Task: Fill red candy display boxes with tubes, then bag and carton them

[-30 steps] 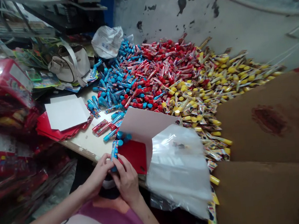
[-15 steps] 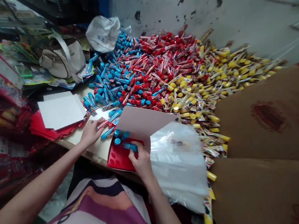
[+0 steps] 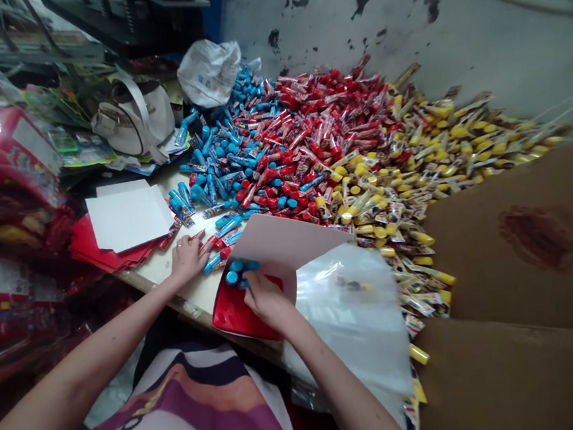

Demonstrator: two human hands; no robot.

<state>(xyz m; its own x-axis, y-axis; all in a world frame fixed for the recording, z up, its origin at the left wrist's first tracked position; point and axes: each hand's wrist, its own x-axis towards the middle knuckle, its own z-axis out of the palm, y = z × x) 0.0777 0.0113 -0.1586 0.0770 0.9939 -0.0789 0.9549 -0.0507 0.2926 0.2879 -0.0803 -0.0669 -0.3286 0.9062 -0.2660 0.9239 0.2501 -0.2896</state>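
Note:
My right hand is closed on a blue-capped tube inside a red box with its white lid raised. Beside those fingers, several blue caps stand up from the box's red insert, which shows round holes. To the left, my left hand pinches a small red tube just above the table. Loose red and blue tubes lie right next to that hand. Part of the tube in my right hand is hidden by the fingers.
A big heap of tubes with blue, red and yellow caps covers the back. Red and white flat cards lie left. Clear plastic bags and a brown carton are right. A white handbag stands behind.
My right hand has carried the blue-capped tube toward the other blue caps in the box. My left hand stays beside the loose tubes with the red one. The view has shifted slightly.

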